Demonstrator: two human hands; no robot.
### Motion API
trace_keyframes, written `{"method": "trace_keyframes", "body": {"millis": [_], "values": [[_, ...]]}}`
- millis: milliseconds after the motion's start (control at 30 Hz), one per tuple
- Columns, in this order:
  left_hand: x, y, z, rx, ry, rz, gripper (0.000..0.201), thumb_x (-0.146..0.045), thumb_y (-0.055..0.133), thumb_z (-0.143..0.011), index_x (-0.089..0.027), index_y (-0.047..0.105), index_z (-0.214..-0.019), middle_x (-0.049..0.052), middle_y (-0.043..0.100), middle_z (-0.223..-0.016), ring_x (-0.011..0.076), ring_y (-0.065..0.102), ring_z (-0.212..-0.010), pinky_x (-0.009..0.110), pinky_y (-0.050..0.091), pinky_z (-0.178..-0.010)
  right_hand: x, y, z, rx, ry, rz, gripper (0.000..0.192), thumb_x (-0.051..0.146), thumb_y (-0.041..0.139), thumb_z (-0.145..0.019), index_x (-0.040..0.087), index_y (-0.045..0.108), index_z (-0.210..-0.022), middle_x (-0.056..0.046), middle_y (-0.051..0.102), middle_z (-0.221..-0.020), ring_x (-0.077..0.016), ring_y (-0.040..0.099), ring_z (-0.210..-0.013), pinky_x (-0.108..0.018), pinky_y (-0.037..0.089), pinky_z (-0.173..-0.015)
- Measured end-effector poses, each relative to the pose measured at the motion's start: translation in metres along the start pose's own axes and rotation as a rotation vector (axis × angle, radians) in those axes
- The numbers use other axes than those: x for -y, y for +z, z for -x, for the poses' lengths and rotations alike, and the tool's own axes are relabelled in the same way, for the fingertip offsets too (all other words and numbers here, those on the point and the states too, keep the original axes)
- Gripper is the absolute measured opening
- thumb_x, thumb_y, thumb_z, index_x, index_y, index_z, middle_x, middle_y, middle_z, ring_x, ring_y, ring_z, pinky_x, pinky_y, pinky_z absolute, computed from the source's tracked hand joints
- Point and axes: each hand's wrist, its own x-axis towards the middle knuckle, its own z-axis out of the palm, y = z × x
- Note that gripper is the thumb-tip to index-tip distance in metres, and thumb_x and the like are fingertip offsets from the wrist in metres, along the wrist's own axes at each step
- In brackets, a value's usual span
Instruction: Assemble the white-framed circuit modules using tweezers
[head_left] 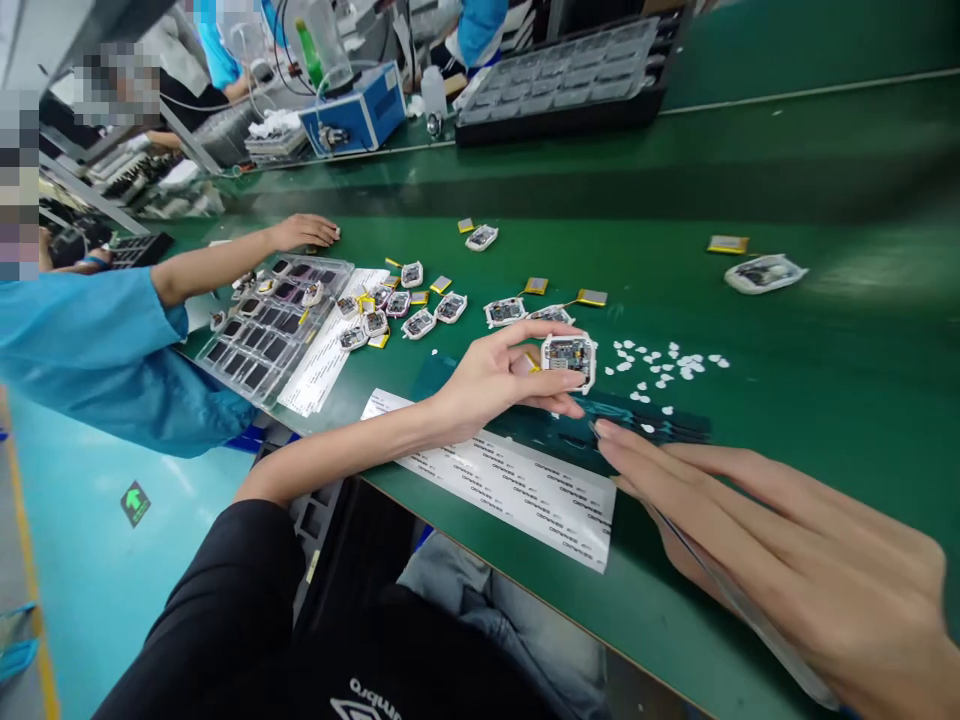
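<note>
My left hand (pixel 484 385) grips a white smartwatch case (pixel 590 362) by its edges, with the circuit board facing up. A small yellow battery (pixel 529 362) shows by the fingers of that hand. On the right, my right hand (pixel 780 540) is closed around metal tweezers (pixel 757 625), whose tip points toward the watch case. Beneath both hands lies a dark teal strip (pixel 679 425). A white sheet with rows of printed labels (pixel 517 490) lies along the table's front edge. Small white teardrop-shaped pieces (pixel 686 372) are scattered beyond my right hand.
Several open watch cases (pixel 451 307) with batteries lie left of centre; another case (pixel 765 274) is at the far right. A co-worker's arm (pixel 217 265) reaches over a clear compartment tray (pixel 259 340). Behind stand a blue box (pixel 360 110) and a black tray (pixel 555 120).
</note>
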Motion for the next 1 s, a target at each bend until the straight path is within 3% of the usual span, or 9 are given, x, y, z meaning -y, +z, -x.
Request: {"method": "trace_keyframes", "body": {"millis": [100, 333, 433, 500, 567, 667, 800, 900, 1000], "values": [[-0.005, 0.001, -0.001, 0.026, -0.038, 0.021, 0.057, -0.025, 0.086, -0.076, -0.019, 0.062, -0.128, -0.004, 0.073, -0.074, 0.0115, 0.075, -0.070, 0.027, 0.062, -0.081, 0.002, -0.004, -0.006, -0.039, 0.001, 0.022, 0.068, 0.006, 0.066, -0.096, 0.014, 0.041, -0.159, 0.000, 0.078, -0.117, -0.0190, 0.077, -0.088, -0.034, 0.063, -0.080], [-0.018, -0.003, -0.015, 0.106, 0.018, -0.052, 0.066, -0.029, 0.093, -0.068, -0.015, 0.058, -0.123, -0.003, 0.071, -0.074, 0.0105, 0.071, -0.062, 0.023, 0.056, -0.066, -0.002, 0.002, -0.008, -0.094, -0.056, 0.052, 0.041, 0.009, 0.057, -0.103, 0.018, 0.060, -0.143, 0.001, 0.078, -0.119, -0.0186, 0.078, -0.087, -0.035, 0.062, -0.080], [-0.026, -0.020, -0.055, -0.048, 0.150, -0.363, 0.054, -0.032, 0.089, -0.076, -0.015, 0.060, -0.119, -0.003, 0.070, -0.073, 0.0117, 0.068, -0.060, 0.027, 0.054, -0.066, -0.003, 0.001, -0.008, -0.103, -0.079, 0.062, 0.043, 0.007, 0.057, -0.102, 0.013, 0.059, -0.144, -0.001, 0.077, -0.120, -0.0193, 0.078, -0.088, -0.035, 0.063, -0.080], [-0.035, -0.039, -0.091, -0.260, 0.298, -0.825, 0.043, -0.033, 0.078, -0.089, -0.016, 0.061, -0.125, -0.001, 0.072, -0.079, 0.0131, 0.067, -0.062, 0.030, 0.054, -0.068, -0.003, 0.000, -0.009, -0.120, -0.090, 0.071, 0.047, 0.006, 0.058, -0.100, 0.011, 0.056, -0.147, -0.002, 0.078, -0.119, -0.0191, 0.077, -0.088, -0.035, 0.064, -0.080], [-0.046, -0.060, -0.122, -0.324, 0.335, -1.207, 0.033, -0.029, 0.077, -0.088, -0.017, 0.068, -0.118, 0.003, 0.075, -0.088, 0.0187, 0.071, -0.079, 0.034, 0.054, -0.083, -0.003, -0.001, -0.009, -0.120, -0.094, 0.075, 0.052, 0.006, 0.058, -0.100, 0.012, 0.052, -0.151, -0.002, 0.078, -0.120, -0.0184, 0.077, -0.089, -0.034, 0.065, -0.080], [-0.064, -0.086, -0.148, -0.332, 0.326, -1.372, 0.016, -0.031, 0.079, -0.087, -0.018, 0.075, -0.096, 0.009, 0.076, -0.092, 0.0279, 0.069, -0.105, 0.038, 0.047, -0.100, -0.003, -0.002, -0.009, -0.104, -0.089, 0.061, 0.057, 0.007, 0.056, -0.101, 0.013, 0.046, -0.157, -0.002, 0.077, -0.122, -0.0186, 0.078, -0.091, -0.034, 0.066, -0.080], [-0.075, -0.108, -0.149, -0.467, 0.334, -1.522, 0.030, -0.037, 0.051, -0.105, -0.017, 0.073, -0.111, 0.018, 0.068, -0.132, 0.0349, 0.047, -0.140, 0.047, 0.031, -0.118, -0.006, 0.000, -0.007, -0.100, -0.066, 0.042, 0.057, 0.009, 0.052, -0.104, 0.015, 0.041, -0.160, -0.001, 0.076, -0.124, -0.0204, 0.079, -0.092, -0.036, 0.066, -0.079], [-0.072, -0.120, -0.146, -0.567, 0.259, -1.578, 0.033, -0.039, 0.054, -0.104, -0.012, 0.069, -0.116, 0.024, 0.057, -0.146, 0.0404, 0.038, -0.146, 0.054, 0.030, -0.119, -0.007, 0.002, -0.004, -0.095, -0.056, 0.028, 0.058, 0.010, 0.053, -0.103, 0.016, 0.041, -0.160, -0.001, 0.075, -0.125, -0.0216, 0.079, -0.093, -0.037, 0.067, -0.080], [-0.067, -0.130, -0.148, -0.601, 0.170, -1.570, 0.031, -0.037, 0.057, -0.103, -0.011, 0.069, -0.113, 0.025, 0.059, -0.142, 0.0395, 0.043, -0.142, 0.051, 0.037, -0.115, -0.006, 0.004, -0.003, -0.095, -0.034, -0.004, 0.057, 0.012, 0.052, -0.104, 0.021, 0.044, -0.159, 0.001, 0.075, -0.126, -0.0214, 0.079, -0.093, -0.036, 0.067, -0.079]]}}
